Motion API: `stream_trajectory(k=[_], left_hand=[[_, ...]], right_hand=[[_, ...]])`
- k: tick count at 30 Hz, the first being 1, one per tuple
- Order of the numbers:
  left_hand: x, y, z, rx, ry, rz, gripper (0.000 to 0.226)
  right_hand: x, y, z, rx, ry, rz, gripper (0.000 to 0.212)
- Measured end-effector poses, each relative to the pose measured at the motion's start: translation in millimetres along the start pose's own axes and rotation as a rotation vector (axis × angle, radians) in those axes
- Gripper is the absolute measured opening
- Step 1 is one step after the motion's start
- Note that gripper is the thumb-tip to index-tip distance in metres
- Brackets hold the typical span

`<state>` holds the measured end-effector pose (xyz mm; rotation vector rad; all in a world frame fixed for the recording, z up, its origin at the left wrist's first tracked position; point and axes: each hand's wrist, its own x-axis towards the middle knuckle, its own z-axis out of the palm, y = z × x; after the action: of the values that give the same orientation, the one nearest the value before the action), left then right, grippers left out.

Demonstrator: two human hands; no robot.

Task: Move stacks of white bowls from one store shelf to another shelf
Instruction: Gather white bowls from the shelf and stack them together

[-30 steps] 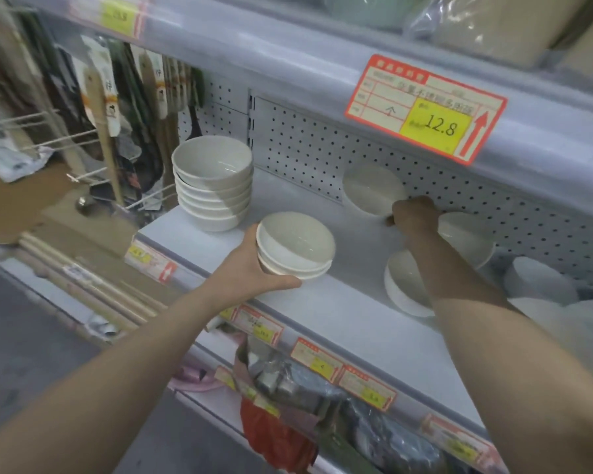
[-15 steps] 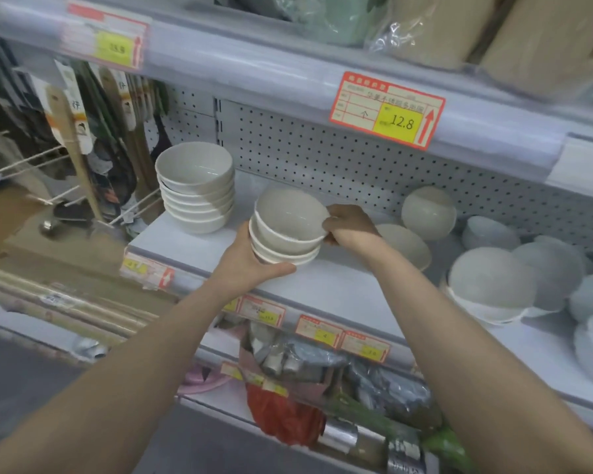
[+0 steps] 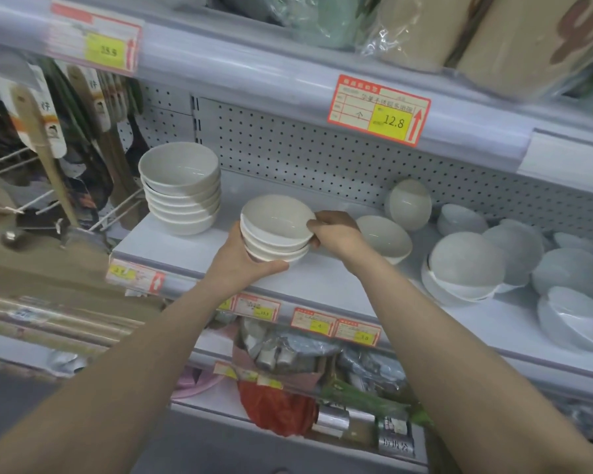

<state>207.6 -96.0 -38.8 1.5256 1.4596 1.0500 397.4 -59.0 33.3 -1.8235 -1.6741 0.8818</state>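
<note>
A small stack of white bowls (image 3: 277, 230) sits at the middle of the white shelf (image 3: 326, 282). My left hand (image 3: 240, 265) cups the stack from below and on its left side. My right hand (image 3: 336, 230) pinches the right rim of the top bowl. A taller stack of white bowls (image 3: 180, 188) stands at the shelf's left end. Loose white bowls lie to the right, one tilted (image 3: 387, 239), one leaning on the pegboard (image 3: 409, 203), and others upside down (image 3: 466, 265).
The shelf above carries a price tag reading 12.8 (image 3: 379, 109) and wrapped goods. Wooden spatulas (image 3: 45, 145) hang on wire hooks at the left. A lower shelf holds packaged items and a red bag (image 3: 274, 408). More overturned bowls (image 3: 572, 295) crowd the far right.
My right hand took a bowl from the back of the shelf and set it on top of the stack held by my left hand. The stack grew by one bowl.
</note>
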Motion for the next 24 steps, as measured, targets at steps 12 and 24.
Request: stream_trajectory(k=[12,24], left_hand=[[1.6,-1.2,3.7,0.03,0.02,0.021,0.11],[8.4,-4.4,9.7,-0.014,-0.027,-0.082,0.127]], right_hand=[[-5.5,48.8,-56.2,-0.456,0.338,0.044,0.041],[20.8,93.0,-92.6,-0.989,0.229,0.221,0.007]])
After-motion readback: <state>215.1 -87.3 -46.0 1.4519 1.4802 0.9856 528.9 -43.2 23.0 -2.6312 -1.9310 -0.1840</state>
